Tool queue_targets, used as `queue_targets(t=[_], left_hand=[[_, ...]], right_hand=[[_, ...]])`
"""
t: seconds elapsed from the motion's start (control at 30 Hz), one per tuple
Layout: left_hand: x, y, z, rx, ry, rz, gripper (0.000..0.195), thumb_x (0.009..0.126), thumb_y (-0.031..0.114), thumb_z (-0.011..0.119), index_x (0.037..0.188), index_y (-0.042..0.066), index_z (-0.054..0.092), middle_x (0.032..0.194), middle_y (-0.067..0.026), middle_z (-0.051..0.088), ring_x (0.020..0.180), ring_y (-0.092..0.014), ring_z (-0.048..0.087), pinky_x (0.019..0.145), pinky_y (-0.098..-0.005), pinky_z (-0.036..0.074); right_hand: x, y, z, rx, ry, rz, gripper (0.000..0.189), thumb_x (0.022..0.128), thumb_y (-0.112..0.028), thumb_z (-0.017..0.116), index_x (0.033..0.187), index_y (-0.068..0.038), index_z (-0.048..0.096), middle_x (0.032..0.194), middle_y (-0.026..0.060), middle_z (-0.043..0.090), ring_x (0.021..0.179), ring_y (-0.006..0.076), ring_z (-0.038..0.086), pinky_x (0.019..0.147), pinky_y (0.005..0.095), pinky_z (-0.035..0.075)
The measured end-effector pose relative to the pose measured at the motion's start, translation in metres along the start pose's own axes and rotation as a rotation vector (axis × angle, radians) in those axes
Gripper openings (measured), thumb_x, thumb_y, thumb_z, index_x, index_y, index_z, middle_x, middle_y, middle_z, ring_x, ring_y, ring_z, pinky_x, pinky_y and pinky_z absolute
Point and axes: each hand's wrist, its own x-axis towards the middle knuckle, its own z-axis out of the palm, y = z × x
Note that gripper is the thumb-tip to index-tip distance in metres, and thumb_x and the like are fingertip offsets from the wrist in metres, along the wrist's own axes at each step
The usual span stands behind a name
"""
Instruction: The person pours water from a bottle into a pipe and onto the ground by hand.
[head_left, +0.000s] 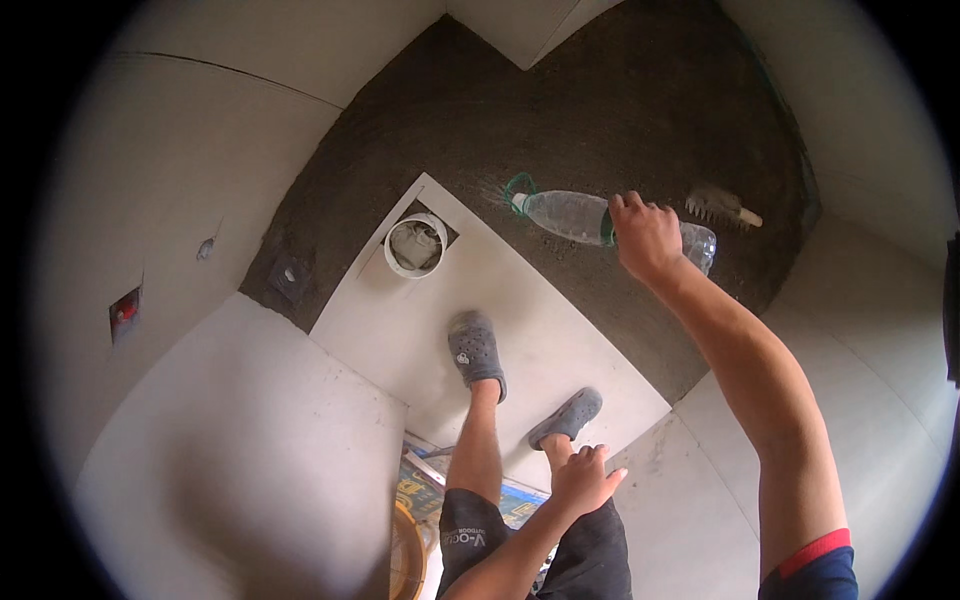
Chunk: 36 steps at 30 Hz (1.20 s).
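Note:
My right hand grips a clear plastic bottle around its middle, over a green label band. The bottle lies nearly level in the picture, its white cap to the left. Fine streaks like water spread from the cap, beside a loop of green string. Beneath is a dark grey bed of mortar. My left hand is empty above my knee, thumb held away from partly curled fingers. I stand in grey clogs on a large pale floor tile.
A white pipe, stuffed with crumpled material, rises through a square cutout in the tile. A notched trowel lies on the mortar at right. A square drain sits at left. Tiled walls surround the floor; a yellow basket stands behind me.

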Motion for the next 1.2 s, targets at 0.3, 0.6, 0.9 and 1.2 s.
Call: queue_targets(t=[0.3, 0.6, 0.9, 1.2], left_hand=[[0.001, 0.004, -0.003, -0.026, -0.001, 0.0, 0.068, 0.094, 0.045, 0.064, 0.137, -0.006, 0.05, 0.135, -0.0303, 0.056, 0.131, -0.041, 0.052, 0.108, -0.0465, 0.043], [0.002, -0.002, 0.002, -0.018, 0.017, 0.051, 0.067, 0.093, 0.046, 0.065, 0.134, -0.006, 0.052, 0.13, -0.0305, 0.058, 0.125, -0.043, 0.055, 0.105, -0.0477, 0.045], [0.002, -0.008, 0.005, -0.031, -0.001, 0.079, 0.072, 0.095, 0.05, 0.062, 0.137, -0.006, 0.05, 0.138, -0.0329, 0.053, 0.132, -0.044, 0.05, 0.11, -0.0475, 0.041], [0.004, -0.013, 0.009, 0.003, 0.128, 0.14, 0.063, 0.092, 0.042, 0.069, 0.13, -0.006, 0.055, 0.123, -0.0306, 0.062, 0.116, -0.045, 0.059, 0.099, -0.0493, 0.048]], right_hand=[[-0.002, 0.028, -0.002, 0.163, -0.116, 0.268, 0.052, 0.072, -0.012, 0.076, 0.121, -0.004, 0.061, 0.116, 0.0159, 0.067, 0.103, 0.0352, 0.07, 0.084, 0.0461, 0.058], [0.0, 0.06, -0.015, 0.202, -0.103, 0.345, 0.038, 0.079, -0.009, 0.07, 0.117, -0.006, 0.064, 0.115, 0.0163, 0.07, 0.104, 0.035, 0.071, 0.085, 0.0457, 0.058], [0.026, 0.06, -0.029, 0.244, -0.055, 0.35, 0.032, 0.076, -0.008, 0.071, 0.107, -0.005, 0.07, 0.111, 0.0167, 0.073, 0.102, 0.0355, 0.072, 0.084, 0.0445, 0.059], [0.017, 0.058, -0.034, 0.237, -0.174, 0.408, 0.034, 0.075, -0.009, 0.072, 0.108, -0.005, 0.071, 0.11, 0.016, 0.073, 0.102, 0.0351, 0.072, 0.085, 0.0441, 0.059]])
